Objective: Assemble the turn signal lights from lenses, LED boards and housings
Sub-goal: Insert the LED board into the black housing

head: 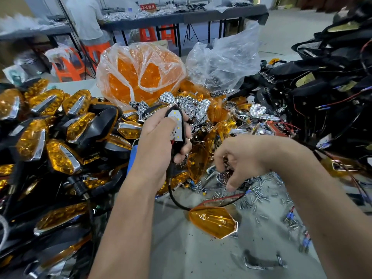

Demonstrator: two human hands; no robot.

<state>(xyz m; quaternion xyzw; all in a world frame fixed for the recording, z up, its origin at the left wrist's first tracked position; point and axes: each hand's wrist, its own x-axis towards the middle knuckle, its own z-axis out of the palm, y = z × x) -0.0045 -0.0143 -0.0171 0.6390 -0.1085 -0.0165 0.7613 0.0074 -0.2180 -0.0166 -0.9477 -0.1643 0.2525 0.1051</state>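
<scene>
Head view: the left hand [161,137] is curled round a black housing [178,135] with a white LED board [178,125] already seated in it, thumb pressing on the board's face. The housing stands nearly upright in the grip, long axis running away from the person, and its red and black wires [201,204] trail down onto the table [201,258].

The right hand [241,162] reaches down into the loose parts just right of the housing, fingers bent over a small chrome reflector [222,176]. Whether it has actually pinched the piece I cannot tell; the fingertips hide the contact.

1 orange lens [214,223] lies alone on the table, below and between the 2 hands, its long axis slanting from upper left to lower right. It sits nearer the right hand, which judging by position would reach it with a short pull back toward the body.

A pile of finished lights [50,137] fills the left side. A bag of orange lenses [138,77] stands behind, and small screws [259,196] are scattered under the right forearm.
</scene>
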